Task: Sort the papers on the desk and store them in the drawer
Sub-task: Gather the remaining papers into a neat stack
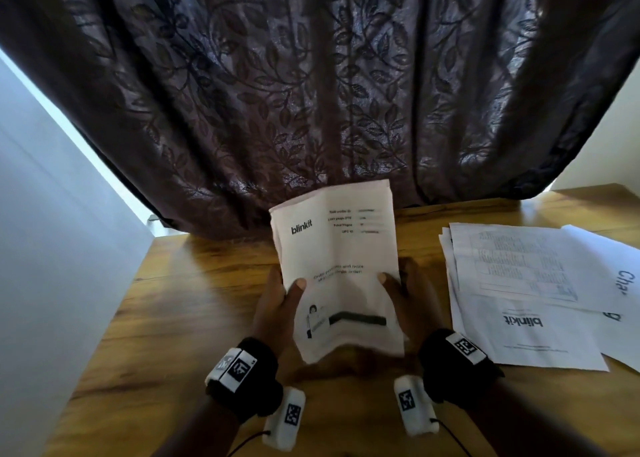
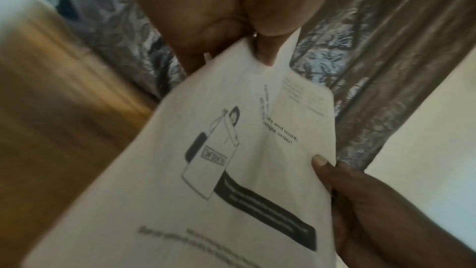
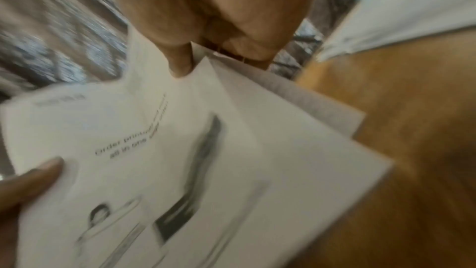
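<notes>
1. Wrist bands with black-and-white coded markers sit nearest the head camera, one on each forearm, low in the frame.
2. Just beyond them, the left hand and right hand hold a printed sheet upright between them, above the wooden surface.
3. Left grip: thumb pressed on the front of the sheet near its left edge, the other fingers behind it, so the paper is pinched.
4. Right grip: the same way on the right edge, thumb in front and fingers behind; the right wrist view shows at least one more sheet fanned out behind the front one.
5. On the front sheet are the word "blinkit", a few lines of small text, and a drawing of a person beside a dark bar.
6. To the right, well apart from the hands, a loose pile of papers lies flat on the surface, overlapping each other.
7. Behind the surface hangs a dark curtain with a leaf pattern.
8. Both wrist views are blurred.
</notes>
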`<state>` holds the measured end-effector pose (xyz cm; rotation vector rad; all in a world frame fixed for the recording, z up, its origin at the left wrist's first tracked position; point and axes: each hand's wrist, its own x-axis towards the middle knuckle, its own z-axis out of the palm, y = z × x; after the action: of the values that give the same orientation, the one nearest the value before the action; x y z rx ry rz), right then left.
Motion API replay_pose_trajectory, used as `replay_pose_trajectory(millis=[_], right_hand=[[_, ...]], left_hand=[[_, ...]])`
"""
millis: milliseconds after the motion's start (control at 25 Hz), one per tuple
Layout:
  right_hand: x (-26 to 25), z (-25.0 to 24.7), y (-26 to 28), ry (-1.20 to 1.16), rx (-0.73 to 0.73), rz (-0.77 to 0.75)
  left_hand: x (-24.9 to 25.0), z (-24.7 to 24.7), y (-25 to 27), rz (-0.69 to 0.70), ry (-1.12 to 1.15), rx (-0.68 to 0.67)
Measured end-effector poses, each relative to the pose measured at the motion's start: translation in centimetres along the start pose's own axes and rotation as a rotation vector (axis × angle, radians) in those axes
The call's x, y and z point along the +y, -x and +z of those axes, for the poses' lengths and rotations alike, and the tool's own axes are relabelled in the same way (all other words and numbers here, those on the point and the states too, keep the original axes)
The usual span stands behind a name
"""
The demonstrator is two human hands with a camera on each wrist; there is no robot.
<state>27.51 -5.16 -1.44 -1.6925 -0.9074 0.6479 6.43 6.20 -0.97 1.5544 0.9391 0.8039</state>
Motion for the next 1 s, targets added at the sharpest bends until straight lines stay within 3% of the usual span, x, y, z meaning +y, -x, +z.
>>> replay_pose_trajectory(millis=[80, 160, 280, 360, 520, 800, 1000], right_hand=[[-0.3, -0.7, -0.1, 0.005, -0.003, -0.053], [0.7, -1.2, 0.4, -0.033, -0.078, -0.024], [2.4, -1.7, 1.7, -0.066, -0.130, 0.059], [2.5, -1.9, 2.0, -0.033, -0.041, 0.077], [2.5, -3.5, 1.7, 0.101, 0.113, 0.026], [6.2, -6.5, 4.0, 0.171, 0.095, 0.273], [8.0, -9.9, 4.2, 0.243, 0.069, 0.388]], left_hand=[[0.1, 0.5, 0.1, 0.030, 0.105, -0.060], [-0.6, 1.4, 0.6, -0.081, 0.193, -0.102], [-1.3, 2.8, 1.6, -0.185, -0.137, -0.117], [-0.8, 3.5, 1.4, -0.112, -0.144, -0.086], [0.6, 3.6, 0.3, -0.061, 0.153, -0.151], [-5.2, 7.8, -0.2, -0.520, 0.248, -0.258], [-8.5, 10.6, 0.3, -0.513, 0.063, -0.215]])
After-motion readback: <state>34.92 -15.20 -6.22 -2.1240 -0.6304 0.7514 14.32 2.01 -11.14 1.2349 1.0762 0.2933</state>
